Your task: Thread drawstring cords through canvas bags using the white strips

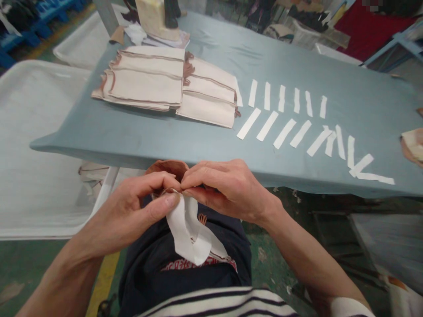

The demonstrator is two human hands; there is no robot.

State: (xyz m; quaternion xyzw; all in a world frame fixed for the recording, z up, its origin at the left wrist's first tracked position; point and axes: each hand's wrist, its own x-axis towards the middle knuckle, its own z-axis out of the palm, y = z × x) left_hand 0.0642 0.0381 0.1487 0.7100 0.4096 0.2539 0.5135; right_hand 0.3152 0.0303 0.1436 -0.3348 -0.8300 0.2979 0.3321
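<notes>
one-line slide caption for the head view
Both hands pinch a white cloth piece below a table of strips.

Grey-blue work table (211, 61): landmark, padded top, spanning the middle of the view, evenly lit. White trays (36, 145): left of the table, one large, a second behind it. Blue racks (29, 22): beyond the table's far left corner. Blue frame (399, 44) and red cloth (366, 31): beyond its far right corner. Green floor (23, 264): below the table's near edge, worn, with a yellow line (104, 281).
</notes>
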